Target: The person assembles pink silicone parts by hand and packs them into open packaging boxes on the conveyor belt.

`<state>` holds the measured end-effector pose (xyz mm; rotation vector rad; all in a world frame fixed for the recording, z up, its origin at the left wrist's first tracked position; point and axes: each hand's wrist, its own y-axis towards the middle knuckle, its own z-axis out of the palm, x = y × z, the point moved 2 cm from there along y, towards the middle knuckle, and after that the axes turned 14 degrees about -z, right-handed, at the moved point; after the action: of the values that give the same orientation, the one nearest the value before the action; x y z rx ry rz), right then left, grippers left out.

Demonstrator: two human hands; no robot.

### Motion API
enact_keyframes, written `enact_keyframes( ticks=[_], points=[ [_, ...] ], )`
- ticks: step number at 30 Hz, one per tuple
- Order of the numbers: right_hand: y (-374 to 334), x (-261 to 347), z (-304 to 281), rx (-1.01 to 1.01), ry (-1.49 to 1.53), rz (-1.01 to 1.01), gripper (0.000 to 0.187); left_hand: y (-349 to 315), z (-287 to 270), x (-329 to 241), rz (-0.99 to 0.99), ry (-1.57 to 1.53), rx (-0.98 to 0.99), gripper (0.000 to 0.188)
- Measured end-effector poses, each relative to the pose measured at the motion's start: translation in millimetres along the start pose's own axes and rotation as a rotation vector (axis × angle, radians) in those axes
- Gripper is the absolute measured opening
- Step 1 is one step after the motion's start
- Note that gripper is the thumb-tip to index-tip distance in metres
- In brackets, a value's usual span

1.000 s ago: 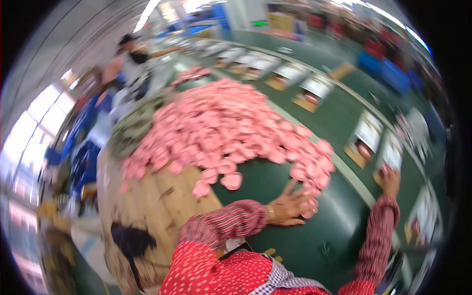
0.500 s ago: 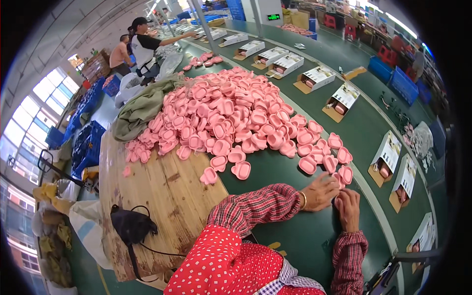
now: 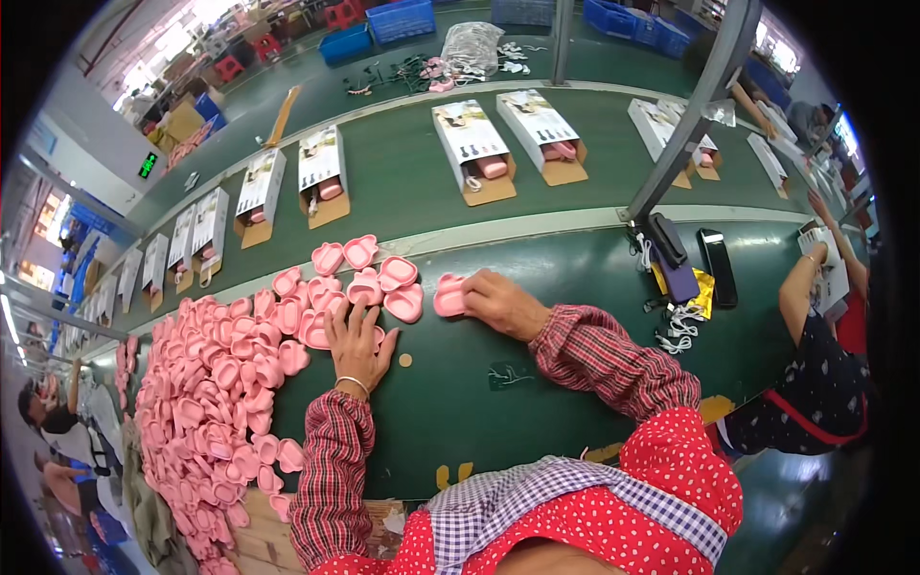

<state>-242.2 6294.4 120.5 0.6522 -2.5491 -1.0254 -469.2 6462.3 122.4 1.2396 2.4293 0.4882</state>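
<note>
A large heap of pink molded pieces [image 3: 220, 393], each a rounded shallow shell with a raised rim, lies to the left on the green table. At the heap's right edge my left hand [image 3: 355, 350] rests with fingers spread over a few of the pieces. To its right, my right hand [image 3: 506, 305] pinches one pink molded piece [image 3: 448, 295], which sits flat on the table, apart from the heap. The fingertips cover that piece's right end. A small tan disc [image 3: 405, 360] lies between my hands.
Beyond a pale rail, a green conveyor [image 3: 393, 182] carries open white boxes [image 3: 471, 144] with pink items inside. At the right are a black phone [image 3: 717, 268], a purple phone-like case [image 3: 676, 273], white cables [image 3: 680, 328], a metal post [image 3: 685, 125] and a co-worker [image 3: 800, 383].
The view has swung right, bringing the phone and co-worker in. My hands, close together before, are now apart: the left on the heap's edge, the right on a single pink piece.
</note>
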Motion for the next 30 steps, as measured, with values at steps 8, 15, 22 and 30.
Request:
enact_keyframes(
  ticks=[8, 15, 22, 30],
  points=[
    [-21.7, -151.9, -39.7, -0.07, -0.425, 0.494, 0.017, -5.8, 5.8, 6.8, -0.026, -0.016, -0.004, 0.04],
    [4.0, -192.8, -35.8, -0.075, -0.401, 0.621, 0.018, -4.7, 9.5, 17.3, -0.038, -0.012, 0.002, 0.041],
    [60.5, -51.4, 72.9, 0.13, 0.098, -0.056, 0.024, -4.1, 6.6, 20.1, -0.041, -0.015, -0.006, 0.04],
    [105.0, -87.5, 70.6, 0.069, -0.118, 0.206, 0.013, -12.2, -2.5, 37.6, -0.065, -0.004, -0.014, 0.04]
  ],
)
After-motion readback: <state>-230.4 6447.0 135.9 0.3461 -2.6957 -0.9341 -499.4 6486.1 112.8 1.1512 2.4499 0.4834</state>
